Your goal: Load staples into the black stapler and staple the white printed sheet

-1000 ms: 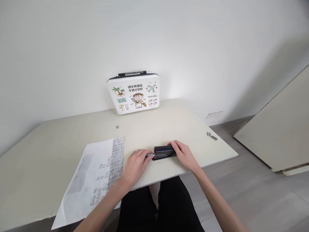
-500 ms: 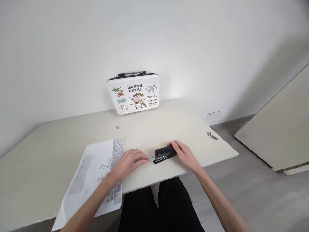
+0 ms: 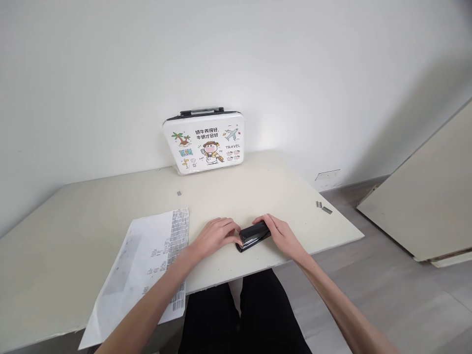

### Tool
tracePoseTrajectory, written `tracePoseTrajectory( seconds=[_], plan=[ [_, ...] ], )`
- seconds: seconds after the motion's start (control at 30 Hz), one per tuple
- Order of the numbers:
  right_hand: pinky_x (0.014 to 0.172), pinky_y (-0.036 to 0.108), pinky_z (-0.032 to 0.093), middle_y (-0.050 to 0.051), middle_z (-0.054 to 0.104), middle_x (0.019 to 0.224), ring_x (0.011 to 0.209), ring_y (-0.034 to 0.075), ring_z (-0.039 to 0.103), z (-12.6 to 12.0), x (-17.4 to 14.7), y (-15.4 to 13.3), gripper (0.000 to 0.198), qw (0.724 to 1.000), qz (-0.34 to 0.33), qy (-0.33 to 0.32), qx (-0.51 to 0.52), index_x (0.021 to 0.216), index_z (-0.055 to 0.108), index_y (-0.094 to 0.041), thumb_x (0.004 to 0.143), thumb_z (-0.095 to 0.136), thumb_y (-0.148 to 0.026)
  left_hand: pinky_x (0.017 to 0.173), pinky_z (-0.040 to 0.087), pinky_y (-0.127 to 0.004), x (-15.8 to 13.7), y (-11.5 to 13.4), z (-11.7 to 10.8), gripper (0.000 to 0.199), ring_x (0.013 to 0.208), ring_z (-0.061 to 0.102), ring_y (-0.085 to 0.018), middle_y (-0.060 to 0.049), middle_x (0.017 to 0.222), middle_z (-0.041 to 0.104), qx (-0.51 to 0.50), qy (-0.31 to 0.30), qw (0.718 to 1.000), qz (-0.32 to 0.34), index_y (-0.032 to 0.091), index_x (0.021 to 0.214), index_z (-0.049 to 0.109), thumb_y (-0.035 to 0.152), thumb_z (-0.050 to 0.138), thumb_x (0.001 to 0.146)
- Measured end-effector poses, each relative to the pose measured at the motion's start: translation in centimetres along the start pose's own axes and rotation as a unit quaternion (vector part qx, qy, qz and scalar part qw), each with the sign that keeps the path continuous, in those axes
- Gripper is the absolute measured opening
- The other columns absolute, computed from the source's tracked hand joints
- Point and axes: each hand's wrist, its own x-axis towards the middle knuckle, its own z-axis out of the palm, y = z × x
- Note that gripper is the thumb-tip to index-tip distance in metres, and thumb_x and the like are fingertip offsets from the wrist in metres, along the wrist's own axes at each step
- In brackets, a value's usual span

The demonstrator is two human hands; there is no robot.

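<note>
A black stapler (image 3: 253,235) lies slantwise on the table near its front edge. Wrapped round its rear end is my right hand (image 3: 283,237), thumb on top, holding it down. The fingers of my left hand (image 3: 217,236) are closed together against the stapler's front end, at the gap between the upper body and the base. The metal staple tray is inside the body, and my fingertips partly cover its front. Left of the stapler, a printed sheet of paper (image 3: 147,236) lies under my left forearm and hangs over the front edge.
At the back, a white cartoon-printed case (image 3: 206,156) with a black handle leans against the wall. Short strips of staples (image 3: 327,210) lie near the right edge of the table (image 3: 295,196), and a small piece (image 3: 179,193) lies near the case. A pale panel (image 3: 424,206) stands at right.
My left hand has moved right, and the metal staple tray that stuck out of the stapler's front has slid in. My right hand has stayed on the rear end.
</note>
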Motion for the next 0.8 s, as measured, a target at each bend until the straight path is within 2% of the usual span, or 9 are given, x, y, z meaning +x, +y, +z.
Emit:
tracePoseTrajectory(
  seconds=[0.07, 0.17, 0.23, 0.3, 0.4, 0.53, 0.6, 0.67, 0.8],
  plan=[
    [0.094, 0.035, 0.049, 0.006, 0.077, 0.105, 0.096, 0.025, 0.066, 0.0, 0.0, 0.0, 0.059, 1.0, 0.008, 0.003, 0.006, 0.106, 0.076, -0.025, 0.106, 0.03, -0.062, 0.081, 0.052, -0.036, -0.5, 0.4, -0.1, 0.039, 0.088, 0.069, -0.022, -0.002, 0.093, 0.072, 0.017, 0.005, 1.0, 0.0, 0.026, 0.106, 0.07, 0.062, 0.055, 0.101],
    [0.091, 0.035, 0.049, 0.006, 0.077, 0.102, 0.093, 0.025, 0.066, 0.0, -0.2, -0.1, 0.058, 1.0, 0.019, 0.009, 0.012, 0.102, 0.076, -0.024, 0.106, 0.033, -0.062, 0.094, 0.052, -0.04, -2.9, 1.2, -1.2, 0.036, 0.106, 0.068, -0.025, -0.004, 0.112, 0.073, 0.047, 0.019, 0.999, -0.008, 0.028, 0.119, 0.067, 0.057, 0.052, 0.104],
    [0.091, 0.034, 0.049, 0.006, 0.077, 0.1, 0.093, 0.024, 0.066, 0.1, -0.3, -0.1, 0.056, 1.0, 0.02, 0.011, 0.013, 0.1, 0.075, -0.023, 0.105, 0.034, -0.062, 0.102, 0.05, -0.042, -5.9, 1.3, -2.2, 0.036, 0.12, 0.064, -0.026, -0.005, 0.128, 0.069, 0.059, 0.037, 0.997, -0.043, 0.03, 0.129, 0.063, 0.055, 0.054, 0.104],
    [0.09, 0.034, 0.048, 0.005, 0.077, 0.1, 0.093, 0.024, 0.066, 0.1, -0.4, 0.0, 0.056, 1.0, 0.021, 0.012, 0.012, 0.099, 0.075, -0.023, 0.106, 0.035, -0.062, 0.108, 0.049, -0.044, -9.8, 1.2, -3.2, 0.04, 0.129, 0.06, -0.027, -0.004, 0.139, 0.065, 0.066, 0.064, 0.99, -0.106, 0.032, 0.135, 0.06, 0.056, 0.058, 0.102],
    [0.088, 0.033, 0.048, 0.006, 0.077, 0.104, 0.096, 0.025, 0.066, 0.2, -0.5, 0.3, 0.056, 1.0, 0.025, 0.014, 0.005, 0.102, 0.075, -0.023, 0.105, 0.036, -0.063, 0.114, 0.046, -0.052, -15.7, 0.7, -4.0, 0.063, 0.142, 0.051, -0.034, -0.006, 0.155, 0.055, 0.077, 0.074, 0.975, -0.194, 0.036, 0.147, 0.053, 0.064, 0.068, 0.092],
    [0.087, 0.034, 0.048, 0.006, 0.077, 0.105, 0.096, 0.026, 0.066, 0.2, -0.5, 0.7, 0.058, 0.999, 0.03, 0.011, -0.003, 0.104, 0.076, -0.023, 0.105, 0.035, -0.064, 0.118, 0.039, -0.064, -20.8, 0.7, -3.2, 0.109, 0.157, 0.025, -0.045, -0.003, 0.173, 0.028, 0.101, 0.015, 0.958, -0.266, 0.042, 0.164, 0.029, 0.071, 0.081, 0.073],
    [0.087, 0.034, 0.048, 0.005, 0.077, 0.105, 0.095, 0.026, 0.066, 0.2, -0.5, 0.8, 0.058, 0.999, 0.032, 0.009, -0.005, 0.103, 0.076, -0.024, 0.105, 0.035, -0.064, 0.122, 0.03, -0.069, -21.6, 1.0, -2.2, 0.124, 0.159, 0.015, -0.046, -0.002, 0.175, 0.019, 0.111, 0.001, 0.958, -0.265, 0.043, 0.168, 0.016, 0.07, 0.085, 0.067],
    [0.086, 0.034, 0.049, 0.005, 0.077, 0.106, 0.096, 0.026, 0.066, 0.3, -0.5, 0.9, 0.057, 0.999, 0.034, 0.011, -0.01, 0.103, 0.076, -0.024, 0.105, 0.035, -0.065, 0.124, 0.022, -0.071, -21.4, 1.4, -1.2, 0.128, 0.16, 0.009, -0.046, -0.002, 0.176, 0.014, 0.12, 0.009, 0.961, -0.249, 0.042, 0.168, 0.01, 0.068, 0.085, 0.068],
    [0.089, 0.035, 0.048, 0.006, 0.077, 0.109, 0.097, 0.026, 0.066, 0.6, -0.7, 0.6, 0.057, 0.999, 0.035, 0.015, -0.011, 0.104, 0.076, -0.024, 0.105, 0.036, -0.064, 0.127, 0.015, -0.069, -18.6, 2.4, 0.3, 0.11, 0.16, 0.008, -0.042, -0.002, 0.176, 0.014, 0.107, 0.044, 0.969, -0.22, 0.041, 0.168, 0.014, 0.066, 0.076, 0.081]
  ],
)
